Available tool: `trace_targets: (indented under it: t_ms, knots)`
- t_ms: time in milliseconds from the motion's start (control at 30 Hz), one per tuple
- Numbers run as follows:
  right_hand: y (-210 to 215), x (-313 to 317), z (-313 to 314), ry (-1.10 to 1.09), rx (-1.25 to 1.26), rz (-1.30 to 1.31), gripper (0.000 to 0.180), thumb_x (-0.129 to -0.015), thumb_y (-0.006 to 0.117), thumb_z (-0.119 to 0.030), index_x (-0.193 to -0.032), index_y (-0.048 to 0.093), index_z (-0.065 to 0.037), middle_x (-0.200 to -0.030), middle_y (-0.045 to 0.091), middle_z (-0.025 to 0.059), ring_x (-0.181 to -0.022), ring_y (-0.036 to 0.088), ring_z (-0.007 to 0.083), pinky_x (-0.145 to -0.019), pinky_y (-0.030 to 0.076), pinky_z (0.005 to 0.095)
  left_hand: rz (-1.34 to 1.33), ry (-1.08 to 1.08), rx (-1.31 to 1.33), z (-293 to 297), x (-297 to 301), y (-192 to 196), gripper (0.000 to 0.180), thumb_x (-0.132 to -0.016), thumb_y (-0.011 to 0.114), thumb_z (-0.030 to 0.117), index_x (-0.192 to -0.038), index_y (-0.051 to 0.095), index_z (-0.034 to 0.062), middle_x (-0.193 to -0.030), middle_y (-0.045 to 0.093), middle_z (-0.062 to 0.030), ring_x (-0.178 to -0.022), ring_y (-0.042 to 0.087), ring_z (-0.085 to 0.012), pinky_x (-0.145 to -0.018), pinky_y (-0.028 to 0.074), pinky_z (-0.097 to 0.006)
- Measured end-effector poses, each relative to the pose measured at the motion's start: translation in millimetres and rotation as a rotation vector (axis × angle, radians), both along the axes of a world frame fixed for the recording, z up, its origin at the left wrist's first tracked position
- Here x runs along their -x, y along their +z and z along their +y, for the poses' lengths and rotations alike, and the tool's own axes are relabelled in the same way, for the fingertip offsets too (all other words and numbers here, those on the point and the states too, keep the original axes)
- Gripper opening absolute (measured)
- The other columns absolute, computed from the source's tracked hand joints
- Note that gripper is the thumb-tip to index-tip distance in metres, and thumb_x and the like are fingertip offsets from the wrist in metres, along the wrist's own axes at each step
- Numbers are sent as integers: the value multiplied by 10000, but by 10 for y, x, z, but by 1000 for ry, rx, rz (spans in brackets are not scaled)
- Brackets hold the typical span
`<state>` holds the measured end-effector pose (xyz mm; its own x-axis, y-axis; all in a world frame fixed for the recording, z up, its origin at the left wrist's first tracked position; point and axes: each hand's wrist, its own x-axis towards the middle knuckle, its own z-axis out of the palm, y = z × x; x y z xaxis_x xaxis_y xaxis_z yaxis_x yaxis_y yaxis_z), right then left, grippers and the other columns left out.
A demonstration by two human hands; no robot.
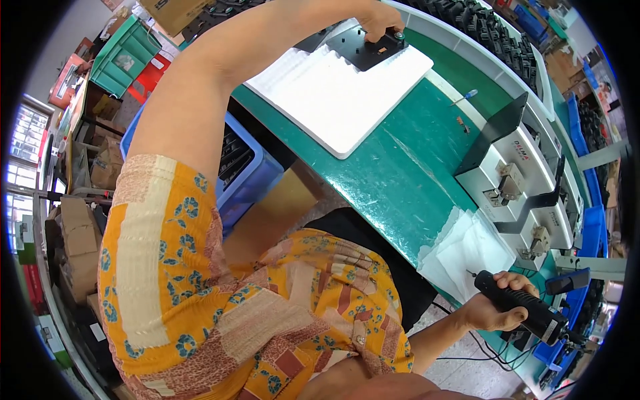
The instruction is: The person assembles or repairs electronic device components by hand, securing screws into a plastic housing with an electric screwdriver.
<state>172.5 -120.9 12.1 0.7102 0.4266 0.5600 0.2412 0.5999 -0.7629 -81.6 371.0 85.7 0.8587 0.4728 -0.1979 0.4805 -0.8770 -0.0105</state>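
At the far end of the bench, my left hand is closed at the end of a flat black plate with cut-outs. A small round piece shows by its fingertips; the exact grip is partly hidden. The plate lies on a thick white foam board. At the near right my right hand is wrapped round a black electric screwdriver, its thin bit pointing up and to the left. The tip is over white foam sheets at the bench's near edge.
Two silver-white screw-feeder boxes stand on the green bench at right. A small screwdriver and small metal parts lie beyond. A rail of black parts curves behind. A blue crate stands left; cables hang near my right arm.
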Motion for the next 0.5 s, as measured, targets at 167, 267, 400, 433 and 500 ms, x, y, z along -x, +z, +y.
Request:
trace_targets:
  t_ms: [167,267,400,433,500]
  knots:
    - [-16,-25,-41,-9,10,-12,662,-874,720,-604,-1156,521,-39,-922,516,104,-744,539,209,-664,490,344,-85,234,11,-355,102,252,443,-702,763,160,-1106,710,-13,-947,752,-204,-898,733,-358,-713,576,-452]
    - [-12,-15,-26,20,-15,7,661,-869,729,-594,-1159,521,-38,-919,516,105,-741,537,209,-662,489,346,-135,421,-117,-322,361,82,489,-716,774,283,-1062,716,-57,-941,755,-236,-900,738,-382,-750,585,-462]
    - [-22,-46,-27,51,-31,32,661,-865,742,-581,-1166,527,-34,-914,519,107,-748,541,214,-666,494,349,-413,595,-232,-738,369,-91,594,-702,792,451,-965,735,-79,-952,740,-284,-918,736,-403,-789,577,-480]
    - [-30,-58,-33,52,-31,31,661,-865,742,-581,-1166,527,-34,-914,519,107,-748,541,214,-666,494,349,-400,645,-175,-857,345,-70,687,-668,816,447,-1067,699,-100,-1027,720,-283,-995,697,-394,-852,533,-473]
    - [-42,-73,-35,57,-18,12,666,-866,743,-583,-1170,532,-30,-915,521,107,-757,545,219,-676,501,356,-330,654,-233,-852,298,-182,784,-632,799,597,-1060,731,-57,-1027,739,-235,-965,722,-350,-838,556,-441]
